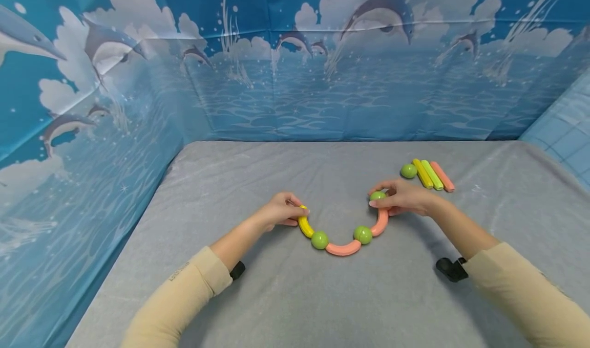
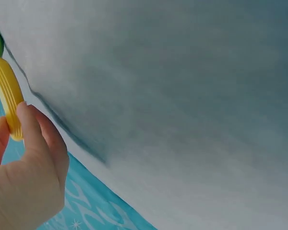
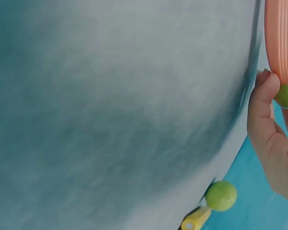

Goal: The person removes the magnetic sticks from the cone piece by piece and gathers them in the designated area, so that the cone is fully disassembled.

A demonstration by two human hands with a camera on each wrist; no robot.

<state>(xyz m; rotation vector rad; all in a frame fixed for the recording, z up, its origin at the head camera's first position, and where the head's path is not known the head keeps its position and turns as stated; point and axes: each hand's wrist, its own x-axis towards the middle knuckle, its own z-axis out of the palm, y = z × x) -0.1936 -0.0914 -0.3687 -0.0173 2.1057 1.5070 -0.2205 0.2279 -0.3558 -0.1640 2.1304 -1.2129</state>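
A curved chain of toy pieces lies between the hands: a yellow curved piece (image 1: 305, 226), a green ball (image 1: 320, 240), a salmon curved piece (image 1: 343, 248), a second green ball (image 1: 362, 235), another salmon curved piece (image 1: 380, 223) and a green ball at the right end (image 1: 377, 196). My left hand (image 1: 280, 211) pinches the free end of the yellow piece between thumb and fingers, as the left wrist view also shows. At the other end, my right hand (image 1: 403, 196) grips the last green ball, where the salmon piece meets it.
Beyond the right hand lie a loose green ball (image 1: 408, 171) and yellow (image 1: 422, 174), lime (image 1: 432, 175) and salmon sticks (image 1: 442, 176) side by side. Grey cloth (image 1: 286, 297) covers the table. A dolphin-print curtain (image 1: 295, 97) stands along the back and left.
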